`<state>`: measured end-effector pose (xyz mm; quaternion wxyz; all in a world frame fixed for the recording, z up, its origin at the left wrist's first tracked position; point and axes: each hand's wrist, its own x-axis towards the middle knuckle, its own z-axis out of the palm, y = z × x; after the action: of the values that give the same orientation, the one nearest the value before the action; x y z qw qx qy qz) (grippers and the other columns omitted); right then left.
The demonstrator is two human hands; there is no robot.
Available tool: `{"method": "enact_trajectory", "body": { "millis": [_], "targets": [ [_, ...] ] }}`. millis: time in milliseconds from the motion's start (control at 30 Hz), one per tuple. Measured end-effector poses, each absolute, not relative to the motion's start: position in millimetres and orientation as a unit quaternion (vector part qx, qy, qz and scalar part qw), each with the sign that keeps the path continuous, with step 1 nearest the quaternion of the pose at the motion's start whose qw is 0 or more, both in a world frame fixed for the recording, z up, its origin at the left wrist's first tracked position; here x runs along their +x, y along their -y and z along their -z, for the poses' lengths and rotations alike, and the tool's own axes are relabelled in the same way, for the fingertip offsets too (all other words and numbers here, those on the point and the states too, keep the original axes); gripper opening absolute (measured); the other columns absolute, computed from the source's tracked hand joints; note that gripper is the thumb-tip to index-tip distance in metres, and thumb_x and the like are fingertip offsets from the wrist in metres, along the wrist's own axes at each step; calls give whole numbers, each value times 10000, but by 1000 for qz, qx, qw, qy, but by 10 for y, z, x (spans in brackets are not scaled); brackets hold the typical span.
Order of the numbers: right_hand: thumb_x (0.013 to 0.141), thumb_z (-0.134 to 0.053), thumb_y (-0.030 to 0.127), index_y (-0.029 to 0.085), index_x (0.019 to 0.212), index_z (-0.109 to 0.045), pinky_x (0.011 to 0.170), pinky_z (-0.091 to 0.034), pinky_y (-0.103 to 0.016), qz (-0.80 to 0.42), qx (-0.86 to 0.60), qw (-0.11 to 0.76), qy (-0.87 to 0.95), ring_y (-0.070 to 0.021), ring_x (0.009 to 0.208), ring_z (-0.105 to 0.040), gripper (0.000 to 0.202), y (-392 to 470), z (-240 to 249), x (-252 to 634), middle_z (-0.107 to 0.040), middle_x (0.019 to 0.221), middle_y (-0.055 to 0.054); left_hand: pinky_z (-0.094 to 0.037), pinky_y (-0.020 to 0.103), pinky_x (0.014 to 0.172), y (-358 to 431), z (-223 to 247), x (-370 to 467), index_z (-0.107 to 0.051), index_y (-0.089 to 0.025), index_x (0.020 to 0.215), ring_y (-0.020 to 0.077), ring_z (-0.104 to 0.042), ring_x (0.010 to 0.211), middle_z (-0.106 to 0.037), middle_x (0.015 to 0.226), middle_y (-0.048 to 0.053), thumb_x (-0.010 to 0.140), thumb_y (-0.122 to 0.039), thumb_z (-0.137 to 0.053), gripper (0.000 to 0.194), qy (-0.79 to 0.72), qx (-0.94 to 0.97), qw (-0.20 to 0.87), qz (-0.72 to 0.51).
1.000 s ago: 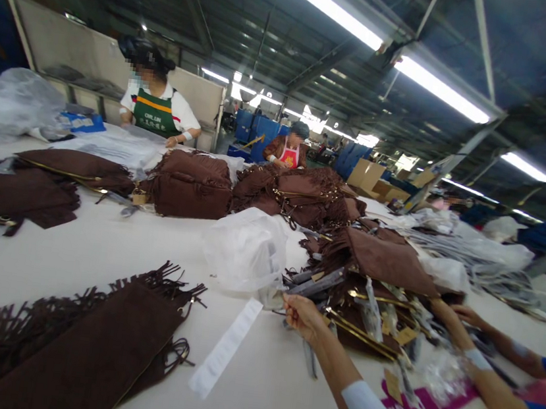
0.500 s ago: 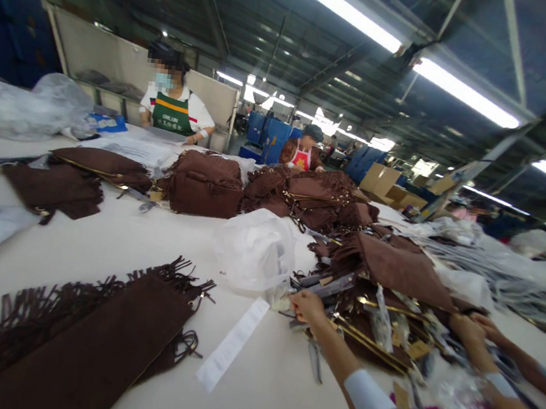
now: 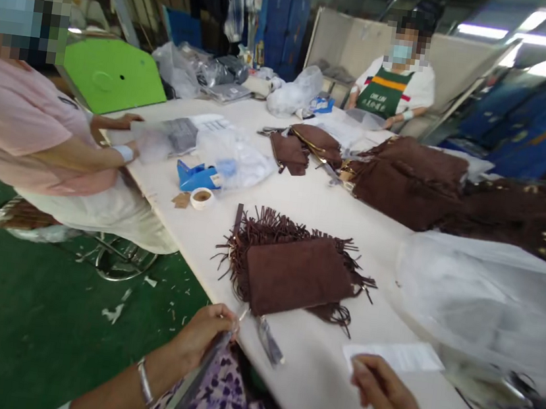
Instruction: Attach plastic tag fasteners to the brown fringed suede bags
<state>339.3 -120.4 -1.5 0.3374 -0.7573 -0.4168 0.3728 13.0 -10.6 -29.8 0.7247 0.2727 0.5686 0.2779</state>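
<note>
My left hand [image 3: 207,332] is closed in a pinch on a thin grey strap [image 3: 200,371] at the near table edge. The strap hangs over a purple patterned cloth. My right hand [image 3: 382,394] is at the lower right with its fingers pressed together. Whatever it may hold is too small to tell. Just behind its fingertips lies a white paper strip [image 3: 408,357]. Between and beyond my hands, a brown fringed bag [image 3: 299,271] lies flat on the table, with a wrapped grey tag or strap [image 3: 270,343] at its near edge.
More brown bags [image 3: 405,181] are piled at the back right, behind clear plastic [image 3: 481,290]. A tape roll [image 3: 201,198] and a blue packet [image 3: 197,176] lie on the left. A person in pink [image 3: 38,129] stands at left; another in a green apron [image 3: 385,92] is across the table.
The view has swung left and down, bringing the fringed bag to the middle and the person in pink into sight. The hands at the brown pile on the right are out of view.
</note>
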Motion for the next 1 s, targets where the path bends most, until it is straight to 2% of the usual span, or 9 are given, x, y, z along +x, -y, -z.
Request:
{"method": "enact_trajectory", "body": {
  "millis": [67, 133, 300, 567, 800, 1000],
  "targets": [
    [841, -516, 468, 222, 842, -600, 546, -425, -253, -485, -671, 354, 434, -148, 570, -534, 260, 968, 63, 2717, -614, 693, -1, -344, 218, 480, 117, 302, 127, -560, -166, 656, 122, -501, 475, -617, 548, 18, 610, -191, -640, 96, -562, 273, 731, -275],
    [861, -501, 377, 212, 819, -590, 553, -410, -239, -544, -609, 359, 452, -137, 578, -517, 192, 723, 79, 2170, -588, 684, 14, -348, 222, 487, 125, 312, 106, -566, -166, 669, 129, -509, 479, -620, 551, 19, 617, -199, -633, 90, -558, 273, 734, -274],
    [838, -477, 193, 210, 766, -602, 573, -353, -208, -526, -572, 333, 534, -120, 608, -502, 145, 406, 133, 1643, -566, 650, 41, -349, 221, 514, 123, 324, 71, -587, -162, 691, 125, -512, 499, -616, 558, 4, 622, -178, -608, 73, -563, 287, 719, -289],
    [846, -469, 195, 211, 745, -590, 612, -346, -208, -478, -620, 255, 568, -132, 654, -562, 158, 318, 177, 1582, -626, 678, 29, -336, 219, 533, 89, 311, 46, -584, -155, 682, 123, -502, 538, -603, 579, -2, 647, -204, -591, 61, -556, 330, 701, -301],
    [828, -478, 176, 208, 712, -561, 608, -342, -207, -464, -642, 235, 563, -127, 642, -551, 146, 301, 132, 1555, -631, 680, 28, -339, 236, 534, 95, 328, 20, -587, -153, 695, 144, -509, 556, -600, 594, -4, 637, -203, -561, 81, -548, 390, 675, -301],
    [830, -486, 183, 210, 727, -568, 610, -348, -214, -456, -647, 221, 570, -135, 659, -570, 134, 275, 124, 1562, -647, 698, 17, -363, 248, 586, 94, 336, 13, -597, -161, 708, 157, -516, 615, -600, 636, -4, 723, -302, -601, 142, -545, 433, 655, -294]
  ]
}}
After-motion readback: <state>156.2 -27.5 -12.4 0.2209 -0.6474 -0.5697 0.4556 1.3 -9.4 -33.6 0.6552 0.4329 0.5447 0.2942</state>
